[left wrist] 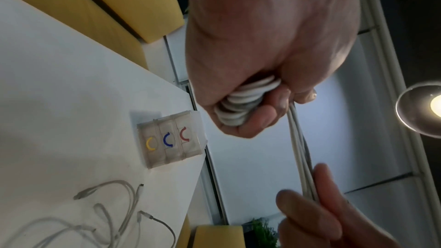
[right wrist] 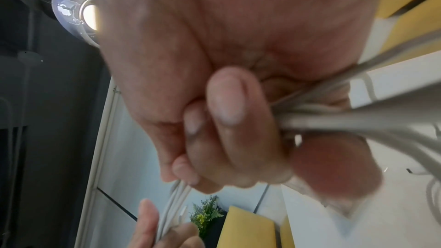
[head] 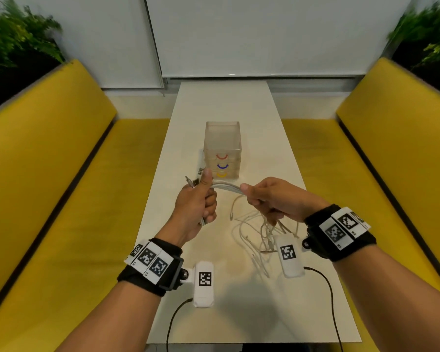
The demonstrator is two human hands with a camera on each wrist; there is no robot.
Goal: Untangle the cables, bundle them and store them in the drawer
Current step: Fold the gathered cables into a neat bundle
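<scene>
Several white cables [head: 228, 187] run as one bunch between my two hands above the table. My left hand [head: 201, 201] grips one end of the bunch in a fist, thumb up, with plug ends [head: 191, 182] sticking out on its left. In the left wrist view the folded cable loops [left wrist: 243, 101] sit inside its curled fingers. My right hand [head: 267, 199] grips the bunch further along; the cables [right wrist: 346, 120] pass through its closed fingers. Loose cable tails [head: 254, 235] trail down in a tangle on the table. A clear three-drawer box [head: 222, 148], with red, blue and yellow handles, stands shut just beyond my hands.
The narrow white table [head: 239, 102] runs away from me between two yellow benches [head: 48, 174] [head: 391, 161]. Black wrist-camera leads [head: 328, 288] hang over the table's near edge. Plants [head: 15, 36] stand behind the benches. A lamp [left wrist: 424, 108] hangs overhead.
</scene>
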